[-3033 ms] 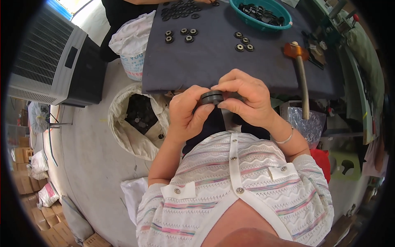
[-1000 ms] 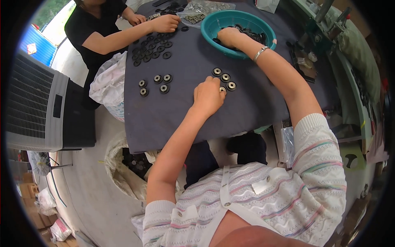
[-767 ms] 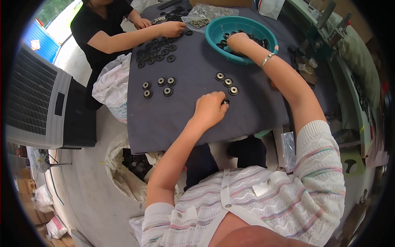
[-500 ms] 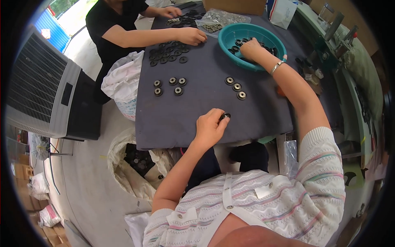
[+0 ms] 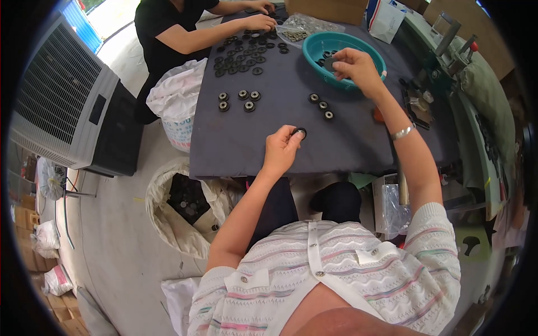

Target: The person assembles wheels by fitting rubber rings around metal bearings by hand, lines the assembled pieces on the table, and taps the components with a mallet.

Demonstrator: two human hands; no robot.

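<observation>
My left hand (image 5: 280, 150) is over the front part of the table, thumb and fingers closed on a small black wheel (image 5: 301, 133) with a metal centre. My right hand (image 5: 360, 70) is raised above the near side of a teal plastic basin (image 5: 348, 39), pinching a flat dark disc (image 5: 330, 65). More black ring-shaped parts (image 5: 327, 54) lie in the basin, partly hidden by my hand. Three black wheels (image 5: 323, 105) with metal centres stand in a slanting row beyond my left hand. Several similar wheels (image 5: 249, 106) sit in a group to the left.
A co-worker's hands (image 5: 260, 22) are among black rings (image 5: 241, 58) at the far left. Behind lies a clear bag (image 5: 305, 27) of metal parts. An open sack (image 5: 185, 235) of dark discs stands on the floor, below the table's front edge. A hand press (image 5: 448, 42) is at right.
My right hand has come up out of the basin with a dark disc. My left hand still holds the wheel, now turned more upward. The co-worker's near hand has shifted farther back.
</observation>
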